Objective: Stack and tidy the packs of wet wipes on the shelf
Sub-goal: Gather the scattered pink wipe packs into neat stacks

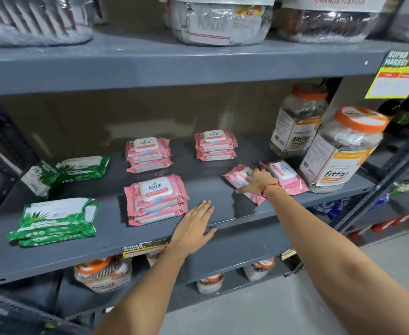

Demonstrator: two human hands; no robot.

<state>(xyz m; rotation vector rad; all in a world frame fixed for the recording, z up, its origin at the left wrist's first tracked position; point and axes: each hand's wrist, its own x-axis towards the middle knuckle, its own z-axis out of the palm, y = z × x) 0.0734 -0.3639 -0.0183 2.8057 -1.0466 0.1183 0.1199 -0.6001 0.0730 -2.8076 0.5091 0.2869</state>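
Left: two green foil wipe packs (54, 220), unstacked. Centre: three pink Kara wipe stacks (156, 200), squared for facing. My left hand (195, 227) flat, fingers spread wide, empty, bracing on grey steel shelf (102, 247) beside front stack. My right hand (256, 181) fingers spread, pressing on loose pink pack (243, 181); second loose pink pack (285, 177) just right, touching orange-lidded plastic jar (339, 151).

I am looking into a shop, a supermarket aisle or its stockroom. A grey steel shelf (222, 68) with slotted uprights carries goods in multiples: pink wet wipes packs (155, 199) in small stacks, green wipes packs (53, 221), and identical orange-lidded jars (339, 151) of a branded product. Yellow price tags (397, 81) printed "Super Market" hang from the shelf edges. More of the same jars sit on the tier below.
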